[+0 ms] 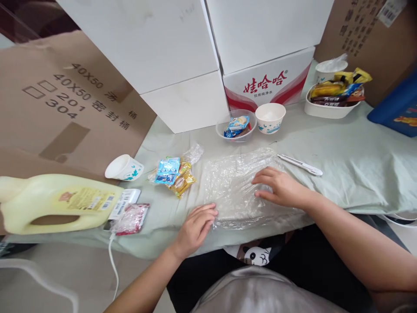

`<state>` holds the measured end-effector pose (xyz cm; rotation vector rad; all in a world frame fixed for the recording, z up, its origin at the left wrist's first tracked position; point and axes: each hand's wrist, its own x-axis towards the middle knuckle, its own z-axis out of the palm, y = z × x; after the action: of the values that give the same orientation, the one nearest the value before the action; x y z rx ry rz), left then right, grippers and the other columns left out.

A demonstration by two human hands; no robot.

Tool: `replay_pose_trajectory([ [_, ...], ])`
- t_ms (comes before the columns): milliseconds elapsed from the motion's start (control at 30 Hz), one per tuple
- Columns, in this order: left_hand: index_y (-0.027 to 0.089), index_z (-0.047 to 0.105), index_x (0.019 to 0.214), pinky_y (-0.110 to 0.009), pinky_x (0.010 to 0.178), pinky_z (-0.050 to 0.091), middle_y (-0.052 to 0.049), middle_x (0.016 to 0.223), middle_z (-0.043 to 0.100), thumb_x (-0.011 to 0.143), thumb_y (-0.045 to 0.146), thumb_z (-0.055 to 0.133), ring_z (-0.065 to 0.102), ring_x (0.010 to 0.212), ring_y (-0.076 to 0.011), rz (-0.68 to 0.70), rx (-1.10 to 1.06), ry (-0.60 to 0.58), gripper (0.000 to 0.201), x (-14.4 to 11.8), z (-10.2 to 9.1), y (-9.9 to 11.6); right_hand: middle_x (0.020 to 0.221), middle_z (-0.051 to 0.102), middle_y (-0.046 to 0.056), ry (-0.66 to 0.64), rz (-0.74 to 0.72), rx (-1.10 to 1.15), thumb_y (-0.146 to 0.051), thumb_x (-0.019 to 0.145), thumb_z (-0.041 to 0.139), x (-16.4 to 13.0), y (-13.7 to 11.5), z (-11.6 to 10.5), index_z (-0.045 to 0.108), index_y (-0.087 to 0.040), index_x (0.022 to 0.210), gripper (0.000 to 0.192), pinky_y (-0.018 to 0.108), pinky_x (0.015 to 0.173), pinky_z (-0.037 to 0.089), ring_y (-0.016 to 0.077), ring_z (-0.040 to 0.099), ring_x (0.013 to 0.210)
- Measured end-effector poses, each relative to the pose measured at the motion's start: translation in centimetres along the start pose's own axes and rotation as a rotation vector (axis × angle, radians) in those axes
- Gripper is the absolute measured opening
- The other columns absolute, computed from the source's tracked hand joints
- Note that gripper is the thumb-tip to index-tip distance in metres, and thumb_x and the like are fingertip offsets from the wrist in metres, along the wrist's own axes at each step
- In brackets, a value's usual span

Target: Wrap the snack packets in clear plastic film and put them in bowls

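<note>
Left hand [195, 226] rests at the near edge of the cloth-covered table [358, 174], fingers loosely curled, tips touching the near-left corner of the clear plastic bag [234, 187]; whether it pinches the film or only presses on it, I cannot tell. The bag lies flat and crumpled, spreading right and away from this hand, long axis running roughly left to right across the table. Right hand [280, 189] lies palm down and open on the bag's right half, fingers spread and pointing left toward the other hand, gripping nothing. Both hands touch the bag; the right covers more of it and sits farther in. Just beyond the right hand, a white pen-like tool [299, 165] lies apart from the bag's far-right corner. Left of the left hand: a small red-printed packet [130, 219] and a yellow jug [55, 202] on its side. Farther off, snack packets [174, 176], a tipped paper cup [124, 167], a clear bowl [236, 126], a white paper bowl [270, 117], then white cartons [182, 56].
</note>
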<state>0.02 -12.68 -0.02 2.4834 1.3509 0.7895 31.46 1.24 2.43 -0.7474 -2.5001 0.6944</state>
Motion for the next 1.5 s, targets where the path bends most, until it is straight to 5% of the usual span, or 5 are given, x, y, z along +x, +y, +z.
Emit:
replay_pose_trajectory([
  [267, 0.020, 0.052, 0.093, -0.025, 0.061, 0.054, 0.003, 0.066, 0.063, 0.091, 0.028, 0.053, 0.066, 0.062, -0.0136, -0.456, -0.382, 0.400, 0.008, 5.1, -0.4, -1.3, 0.112, 0.061, 0.012, -0.414, -0.057, 0.015, -0.022, 0.068, 0.073, -0.4, -3.2, 0.0, 0.065, -0.015, 0.101, 0.034, 0.044, 0.096, 0.041, 0.0285, 0.052, 0.109],
  [467, 0.021, 0.049, 0.090, -0.023, 0.048, 0.044, 0.009, 0.052, 0.051, 0.086, 0.036, 0.051, 0.054, 0.041, -0.0125, -0.698, -0.334, 0.258, 0.015, 8.9, 0.1, -3.3, 0.086, 0.067, 0.002, -0.431, 0.167, 0.320, -0.013, 0.079, 0.053, -0.8, -0.7, -2.2, 0.063, -0.020, 0.089, 0.016, 0.027, 0.069, 0.046, 0.0152, 0.060, 0.077],
  [733, 0.019, 0.058, 0.107, -0.031, 0.063, 0.043, -0.008, 0.079, 0.070, 0.092, 0.030, 0.047, 0.068, 0.074, -0.0261, -0.827, 0.544, 0.035, 0.021, 13.2, 0.8, -4.3, 0.098, 0.070, 0.009, 0.190, 0.817, 0.532, -0.048, 0.097, 0.036, 0.3, 4.5, -2.6, 0.055, -0.020, 0.111, 0.037, 0.028, 0.057, 0.049, 0.0158, 0.066, 0.066],
  [1133, 0.016, 0.053, 0.118, -0.034, 0.070, 0.048, -0.008, 0.088, 0.069, 0.087, 0.025, 0.050, 0.067, 0.076, -0.0243, -0.599, 0.370, 0.323, 0.033, 11.3, 2.4, -6.4, 0.084, 0.071, 0.004, 0.425, 0.594, 0.001, -0.028, 0.088, 0.049, 1.0, 5.0, 0.4, 0.055, -0.021, 0.117, 0.031, 0.036, 0.072, 0.050, 0.0213, 0.066, 0.074],
  [1500, 0.017, 0.048, 0.111, -0.037, 0.071, 0.049, -0.008, 0.086, 0.068, 0.082, 0.024, 0.056, 0.068, 0.076, -0.0259, -0.705, 0.315, 0.334, 0.030, 11.5, 2.3, -6.5, 0.092, 0.069, 0.003, 0.497, 0.757, 0.429, -0.042, 0.091, 0.046, 1.3, 5.8, 0.2, 0.050, -0.024, 0.108, 0.025, 0.029, 0.054, 0.049, 0.0168, 0.068, 0.063],
])
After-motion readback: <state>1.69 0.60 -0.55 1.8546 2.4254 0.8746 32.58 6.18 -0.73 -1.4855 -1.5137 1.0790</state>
